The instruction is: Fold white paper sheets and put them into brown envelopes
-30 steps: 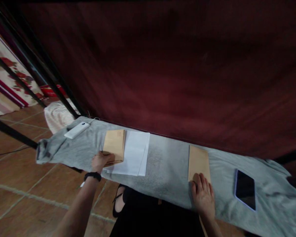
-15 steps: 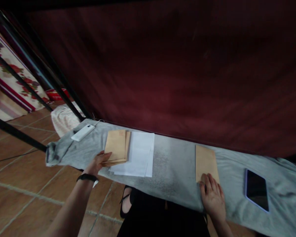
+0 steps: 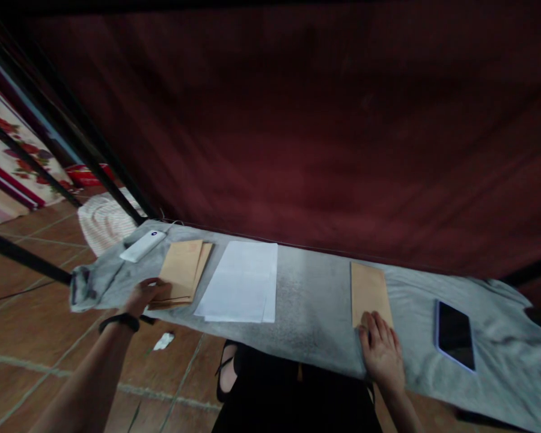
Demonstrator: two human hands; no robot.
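My left hand (image 3: 145,294) grips the near left corner of a stack of brown envelopes (image 3: 181,267) on the grey cloth, its fingers closed on the edge. To the right of the stack lie white paper sheets (image 3: 242,282), slightly fanned. Farther right a single brown envelope (image 3: 370,290) rests flat. My right hand (image 3: 382,349) lies on its near end with the fingers stretched out, palm down.
The grey cloth (image 3: 311,300) covers a long narrow bench. A white device with a cable (image 3: 143,245) sits at the left end, a dark-screened phone (image 3: 455,335) at the right. Dark metal bars (image 3: 27,257) stand left. A dark red curtain (image 3: 297,138) hangs behind.
My left hand has moved the envelope stack leftward, off the white sheets, uncovering more of them. My right hand stays on the single envelope. The view has shifted slightly.
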